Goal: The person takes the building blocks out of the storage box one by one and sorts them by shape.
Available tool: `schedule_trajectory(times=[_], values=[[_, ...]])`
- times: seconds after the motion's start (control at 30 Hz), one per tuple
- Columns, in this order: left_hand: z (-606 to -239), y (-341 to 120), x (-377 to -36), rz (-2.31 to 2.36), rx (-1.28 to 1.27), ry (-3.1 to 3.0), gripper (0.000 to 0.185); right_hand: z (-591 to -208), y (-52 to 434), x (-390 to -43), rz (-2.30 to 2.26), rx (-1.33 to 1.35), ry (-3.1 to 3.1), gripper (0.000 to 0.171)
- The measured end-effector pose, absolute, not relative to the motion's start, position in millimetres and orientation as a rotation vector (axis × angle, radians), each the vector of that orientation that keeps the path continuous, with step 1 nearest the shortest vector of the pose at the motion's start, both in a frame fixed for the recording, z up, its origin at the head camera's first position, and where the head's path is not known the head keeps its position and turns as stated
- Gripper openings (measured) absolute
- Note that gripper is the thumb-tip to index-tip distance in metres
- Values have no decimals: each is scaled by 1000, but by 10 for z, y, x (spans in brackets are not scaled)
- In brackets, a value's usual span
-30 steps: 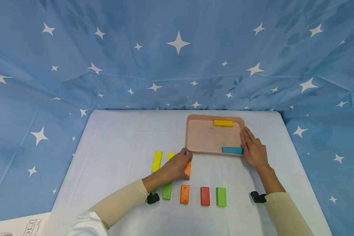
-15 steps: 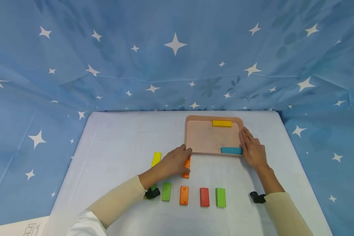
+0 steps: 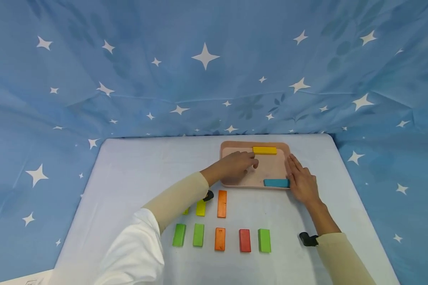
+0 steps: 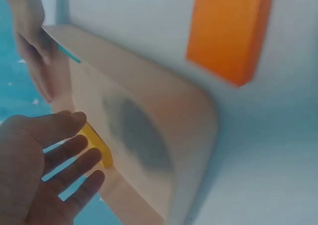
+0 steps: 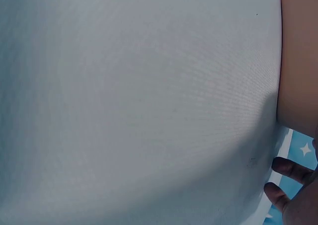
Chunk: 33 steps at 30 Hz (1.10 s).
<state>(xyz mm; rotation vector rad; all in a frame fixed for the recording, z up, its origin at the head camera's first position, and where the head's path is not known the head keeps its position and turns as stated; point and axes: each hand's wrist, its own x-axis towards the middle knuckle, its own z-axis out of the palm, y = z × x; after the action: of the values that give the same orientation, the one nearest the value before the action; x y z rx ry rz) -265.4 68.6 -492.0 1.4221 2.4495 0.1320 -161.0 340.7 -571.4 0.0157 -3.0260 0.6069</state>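
Note:
Over the shallow pink tray (image 3: 247,184) reaches my left hand (image 3: 237,164), its fingers loosely spread with nothing between them. Just beyond its fingertips, a yellow block (image 3: 265,150) lies along the tray's back wall; the left wrist view shows this yellow block (image 4: 98,144) behind the fingers. My right hand (image 3: 303,184) rests with straight fingers against the tray's right side. Close to that hand, a blue block (image 3: 276,183) lies in the tray's front right corner. In the right wrist view only part of the right hand (image 5: 300,200) shows, beside the tray wall (image 5: 300,61).
In front of the tray stand an orange block (image 3: 222,204) and a yellow block (image 3: 201,208); another yellow one is mostly hidden by the left sleeve. A nearer row has green (image 3: 179,235), orange (image 3: 220,239), red (image 3: 245,240) and more green blocks. A starry blue cloth (image 3: 214,79) surrounds the table.
My left hand has left the orange block on the table, moving up and right over the tray. The orange block stays in front of the tray. The right hand keeps its place on the tray.

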Motion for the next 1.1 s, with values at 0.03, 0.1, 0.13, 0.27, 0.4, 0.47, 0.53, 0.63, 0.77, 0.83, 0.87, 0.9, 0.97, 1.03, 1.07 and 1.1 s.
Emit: schedule_trajectory(times=[0.03,0.1,0.13,0.27,0.4,0.47,0.53,0.63,0.77,0.83,0.87,0.9,0.97,1.03,1.07,1.1], values=[[-4921,739,-2688,124,1438,2447,34,-5716,3418,-1613,608,15,-3026,59],[-4927,826,-2750,105,1486,2454,37,-5719,3423,-1621,612,12,-3030,59],[-4933,863,-2779,98,1508,2462,38,-5719,3420,-1624,612,7,-3033,59],[-4941,994,-2898,54,1533,2458,38,-5722,3404,-1626,618,-16,-3047,60],[-4977,1071,-2988,-58,1507,2417,42,-5738,3370,-1610,638,-16,-3055,60],[-5007,1102,-3017,-116,1506,2396,44,-5751,3358,-1601,639,-3,-3056,60],[-5044,1144,-3039,-202,1542,2380,45,-5758,3356,-1592,634,7,-3053,59],[-5097,1219,-3056,-317,1611,2379,45,-5756,3374,-1585,624,11,-3042,59],[-5150,1316,-3068,-446,1682,2388,46,-5734,3420,-1589,614,14,-3025,58],[-5160,1337,-3070,-475,1698,2385,47,-5725,3438,-1596,612,26,-3014,58],[-5157,1335,-3070,-481,1704,2385,47,-5721,3442,-1599,610,35,-3003,57],[-5152,1332,-3071,-478,1715,2385,47,-5720,3446,-1601,607,45,-2992,57],[-5141,1322,-3071,-443,1734,2390,45,-5723,3454,-1599,600,61,-2971,56],[-5129,1315,-3069,-397,1752,2394,41,-5731,3459,-1591,598,70,-2955,55],[-5126,1311,-3069,-373,1758,2392,39,-5736,3459,-1587,598,73,-2950,55],[-5123,1310,-3067,-345,1757,2392,36,-5740,3460,-1584,599,74,-2950,55]])
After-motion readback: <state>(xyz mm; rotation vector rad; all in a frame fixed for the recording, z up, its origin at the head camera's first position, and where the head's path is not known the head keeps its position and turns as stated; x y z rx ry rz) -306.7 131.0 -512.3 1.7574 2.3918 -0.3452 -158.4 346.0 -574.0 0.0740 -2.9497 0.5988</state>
